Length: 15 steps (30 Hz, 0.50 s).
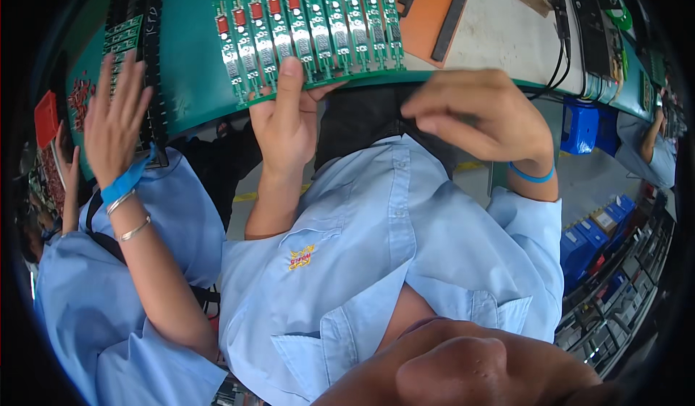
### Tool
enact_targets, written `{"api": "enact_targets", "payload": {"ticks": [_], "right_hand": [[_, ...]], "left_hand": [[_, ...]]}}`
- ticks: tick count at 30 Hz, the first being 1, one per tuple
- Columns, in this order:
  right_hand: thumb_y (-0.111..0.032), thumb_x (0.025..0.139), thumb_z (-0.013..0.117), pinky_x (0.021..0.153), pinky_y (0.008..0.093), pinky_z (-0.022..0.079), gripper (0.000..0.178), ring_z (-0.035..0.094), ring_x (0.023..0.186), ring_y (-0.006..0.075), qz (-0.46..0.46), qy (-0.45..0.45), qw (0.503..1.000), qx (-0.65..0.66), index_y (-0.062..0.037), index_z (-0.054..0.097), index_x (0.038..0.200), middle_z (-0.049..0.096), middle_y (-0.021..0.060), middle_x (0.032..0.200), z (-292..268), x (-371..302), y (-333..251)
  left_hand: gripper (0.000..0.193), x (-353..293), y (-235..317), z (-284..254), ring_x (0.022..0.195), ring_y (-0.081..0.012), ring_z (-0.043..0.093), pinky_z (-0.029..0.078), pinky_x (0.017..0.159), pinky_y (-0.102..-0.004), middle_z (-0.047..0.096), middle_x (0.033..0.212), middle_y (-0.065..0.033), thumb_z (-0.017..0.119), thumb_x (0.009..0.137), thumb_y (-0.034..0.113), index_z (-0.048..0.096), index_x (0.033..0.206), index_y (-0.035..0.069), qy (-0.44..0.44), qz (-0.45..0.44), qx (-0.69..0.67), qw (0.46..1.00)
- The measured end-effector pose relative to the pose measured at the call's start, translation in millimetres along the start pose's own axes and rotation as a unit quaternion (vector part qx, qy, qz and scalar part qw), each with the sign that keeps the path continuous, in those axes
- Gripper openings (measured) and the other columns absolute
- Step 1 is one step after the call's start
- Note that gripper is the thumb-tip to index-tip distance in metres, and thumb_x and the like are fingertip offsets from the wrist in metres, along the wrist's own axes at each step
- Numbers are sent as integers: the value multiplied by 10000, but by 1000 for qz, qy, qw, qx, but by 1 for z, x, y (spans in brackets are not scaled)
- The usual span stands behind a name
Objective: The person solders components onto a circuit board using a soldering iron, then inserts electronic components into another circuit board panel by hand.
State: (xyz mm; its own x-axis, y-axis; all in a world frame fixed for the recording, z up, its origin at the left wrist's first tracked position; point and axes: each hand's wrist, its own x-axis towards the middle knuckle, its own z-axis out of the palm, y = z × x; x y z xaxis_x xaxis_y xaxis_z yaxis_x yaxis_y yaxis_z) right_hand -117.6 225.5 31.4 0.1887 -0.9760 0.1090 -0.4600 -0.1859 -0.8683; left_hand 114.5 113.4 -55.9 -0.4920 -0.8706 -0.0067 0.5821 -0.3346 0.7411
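My left hand [286, 120] is closed on the lower edge of a green circuit board panel [315, 44], thumb on top and fingers underneath. The panel is made up of several narrow strips side by side. Small red block-shaped components [255, 11] sit on the strips toward its left; those toward the right show none. To the right of the panel and apart from it, my right hand [485, 113] hangs in the air, fingers bent toward the left. Its fingertips are smeared by motion, and whether they pinch anything cannot be made out.
At left, a co-worker's hand [116, 120] with a blue wrist strap is beside a black slotted rail [156, 58]. Loose red parts [79, 95] lie near a red tray [45, 119]. An orange board [434, 15] and black cables [563, 37] lie on the right; blue bins [579, 127] stand below.
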Motion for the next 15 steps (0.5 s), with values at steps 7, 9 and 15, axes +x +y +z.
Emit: {"api": "enact_targets", "payload": {"ticks": [7,9,15], "right_hand": [[-29,958,643,750,402,560,213,696,800,344,207,-129,963,-113,8,758,1133,768,173,1003,40,-64,64],[-75,969,625,814,451,565,257,710,905,399,284,-126,932,-185,4,728,1192,763,201,1087,56,-70,102],[-140,905,675,939,476,551,441,682,1124,426,248,36,906,-341,-36,661,1334,691,214,1325,110,-94,228]], "left_hand": [[433,2,-5,-3,1067,-277,753,663,885,-391,668,1342,-172,498,1128,101,406,1544,30,-33,-26,-16,999],[436,-1,-5,-3,1065,-277,754,664,883,-391,667,1346,-171,497,1127,101,402,1548,33,-40,-25,-16,999],[428,-11,-2,7,1048,-276,757,663,876,-388,667,1347,-168,502,1127,102,413,1541,40,-47,-9,-7,999]]}}
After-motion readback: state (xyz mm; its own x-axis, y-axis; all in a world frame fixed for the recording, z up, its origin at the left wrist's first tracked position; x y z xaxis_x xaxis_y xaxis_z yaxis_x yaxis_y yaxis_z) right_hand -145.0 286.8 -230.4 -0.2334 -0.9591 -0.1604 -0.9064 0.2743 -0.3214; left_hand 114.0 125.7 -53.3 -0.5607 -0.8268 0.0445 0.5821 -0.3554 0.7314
